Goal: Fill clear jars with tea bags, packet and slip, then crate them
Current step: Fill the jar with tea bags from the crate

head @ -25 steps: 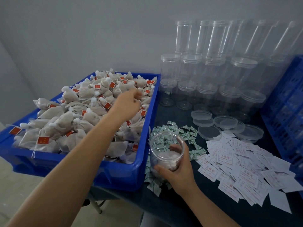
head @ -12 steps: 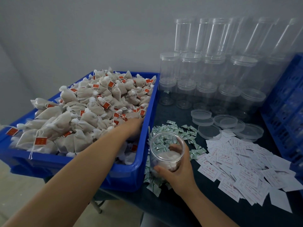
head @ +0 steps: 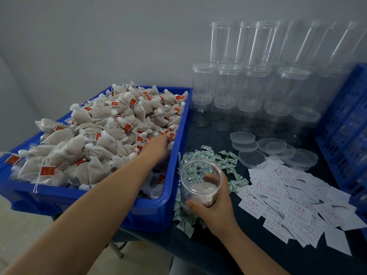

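A blue bin [head: 153, 212] on the left is heaped with white tea bags [head: 103, 139] that carry red tags. My left hand [head: 155, 148] reaches into the heap close to the bin's right wall; its fingertips are buried among the bags, so any grip is hidden. My right hand [head: 216, 209] grips an open clear jar [head: 200, 175], upright on the dark table just right of the bin. A few tea bags lie in the jar's bottom. Green-and-white packets [head: 218, 157] lie around the jar, and white paper slips [head: 288, 197] are spread to its right.
Empty clear jars [head: 256, 86] are stacked against the wall behind. Several loose clear lids [head: 272, 145] lie in front of them. A blue crate [head: 345, 124] stands at the right edge. The bin overhangs the table's left edge above the floor.
My left hand has come back from the far part of the bin to its near right side and sunk into the tea bags. The right hand and jar have stayed put.
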`<state>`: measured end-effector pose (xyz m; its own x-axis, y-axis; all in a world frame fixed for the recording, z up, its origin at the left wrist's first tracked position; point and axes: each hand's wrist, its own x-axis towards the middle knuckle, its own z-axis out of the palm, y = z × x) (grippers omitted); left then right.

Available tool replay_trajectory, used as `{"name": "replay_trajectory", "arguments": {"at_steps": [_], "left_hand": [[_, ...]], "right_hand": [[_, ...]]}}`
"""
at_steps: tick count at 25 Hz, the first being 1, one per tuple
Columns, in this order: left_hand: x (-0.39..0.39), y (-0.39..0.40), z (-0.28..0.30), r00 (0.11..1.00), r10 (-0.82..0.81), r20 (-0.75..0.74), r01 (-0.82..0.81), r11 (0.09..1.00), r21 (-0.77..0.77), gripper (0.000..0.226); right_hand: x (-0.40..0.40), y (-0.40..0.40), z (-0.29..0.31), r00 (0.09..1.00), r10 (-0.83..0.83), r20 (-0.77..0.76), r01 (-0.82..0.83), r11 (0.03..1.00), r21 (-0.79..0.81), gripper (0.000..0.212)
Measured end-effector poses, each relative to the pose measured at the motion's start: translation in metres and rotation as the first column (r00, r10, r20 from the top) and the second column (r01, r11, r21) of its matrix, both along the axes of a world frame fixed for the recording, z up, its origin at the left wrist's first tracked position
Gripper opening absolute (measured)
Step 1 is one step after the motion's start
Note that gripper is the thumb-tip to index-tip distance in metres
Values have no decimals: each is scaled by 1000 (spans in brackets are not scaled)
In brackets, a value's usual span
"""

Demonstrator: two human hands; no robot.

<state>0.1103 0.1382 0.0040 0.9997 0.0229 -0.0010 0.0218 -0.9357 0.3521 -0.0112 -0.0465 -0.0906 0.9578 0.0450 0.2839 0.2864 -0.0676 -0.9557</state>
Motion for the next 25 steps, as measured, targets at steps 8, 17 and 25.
{"name": "replay_trajectory", "arguments": {"at_steps": [8,17,25], "left_hand": [[-18,2,29,950,42,310,-2,992,-129,27],[-58,-8,96,884,-148,444,258,945,-200,17],[-101,-38,95,861,-348,370,451,859,-243,25]], "right_hand": [[1,-1,-1,1000,5,-2,-5,1000,6,95],[1,-1,-1,1000,12,-3,-12,1000,2,95],[2,0,-1,1000,6,12,-7,1000,28,94]]}}
